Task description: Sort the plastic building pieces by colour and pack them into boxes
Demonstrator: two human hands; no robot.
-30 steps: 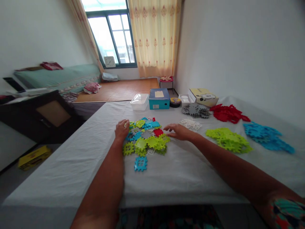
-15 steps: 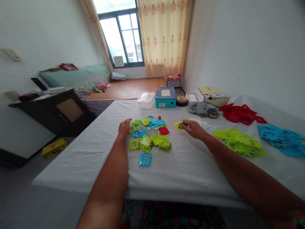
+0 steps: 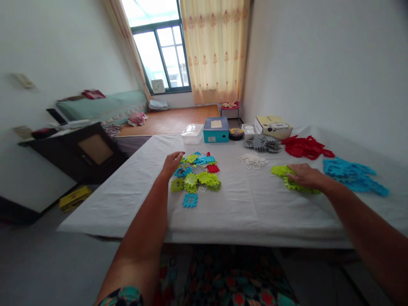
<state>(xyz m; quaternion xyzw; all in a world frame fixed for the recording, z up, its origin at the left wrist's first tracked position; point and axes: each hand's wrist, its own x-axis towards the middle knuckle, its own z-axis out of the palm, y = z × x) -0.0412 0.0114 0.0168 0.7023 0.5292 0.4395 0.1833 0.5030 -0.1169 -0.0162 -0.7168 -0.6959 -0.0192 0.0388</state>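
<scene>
My left hand [image 3: 173, 162] is at the left edge of a mixed pile of blue, green, grey, white and red interlocking plastic pieces [image 3: 200, 178]. Its fingers look curled together, and whatever is in them is hidden. My right hand [image 3: 304, 175] presses down over a heap of green plastic pieces [image 3: 279, 170], fingers closed around a green piece at the heap's left part. The palm covers much of that heap. A single blue square piece with a windowed middle [image 3: 190, 200] lies nearest me, in front of the mixed pile.
White lattice pieces [image 3: 253, 160], grey pieces [image 3: 263, 144], red pieces [image 3: 307, 147] and blue pieces [image 3: 353, 174] lie in separate heaps on a white-covered table [image 3: 229, 221]. Behind stand a clear plastic box [image 3: 192, 134], a blue box [image 3: 216, 131], a round tin [image 3: 236, 134] and a yellow-white carton [image 3: 273, 127].
My right hand has carried a green piece rightward from beside the mixed pile to the green heap. The white lattice pieces are uncovered. My left hand stays by the mixed pile.
</scene>
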